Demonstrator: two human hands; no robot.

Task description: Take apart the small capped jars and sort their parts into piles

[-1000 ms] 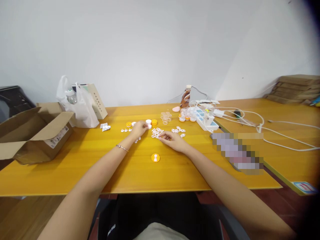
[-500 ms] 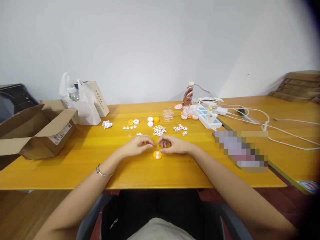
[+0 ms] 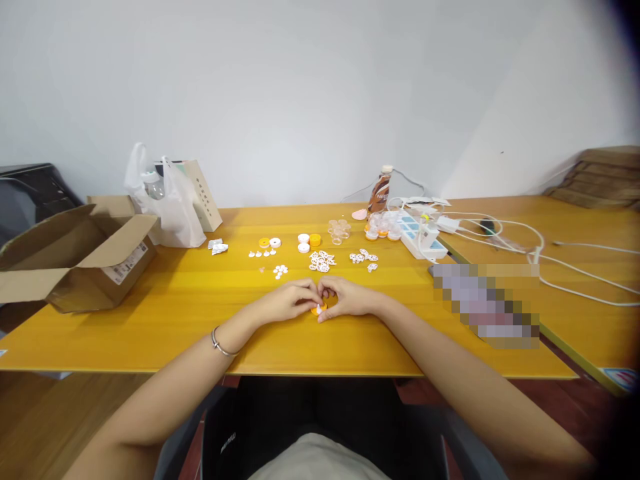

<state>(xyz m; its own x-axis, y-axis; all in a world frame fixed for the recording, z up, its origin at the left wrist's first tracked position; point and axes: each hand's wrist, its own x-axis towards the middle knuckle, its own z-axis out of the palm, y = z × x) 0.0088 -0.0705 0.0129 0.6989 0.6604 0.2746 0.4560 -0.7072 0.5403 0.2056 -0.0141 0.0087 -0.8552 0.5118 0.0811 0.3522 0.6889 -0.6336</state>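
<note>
Both my hands meet over a small orange disc with a white middle on the yellow table. My left hand pinches its fingers at the disc's left side. My right hand curls its fingers onto the disc's right side. The fingers hide most of the disc. Beyond my hands lie small white perforated pieces, white pegs, and orange and white rings.
An open cardboard box and a white plastic bag stand at the left. A bottle, clear cups, a power strip with white cables and a pixelated patch are at the right. Flat boards are stacked far right.
Both hands drew back from the far pieces toward me and closed together on the orange disc. The head camera shifted slightly.
</note>
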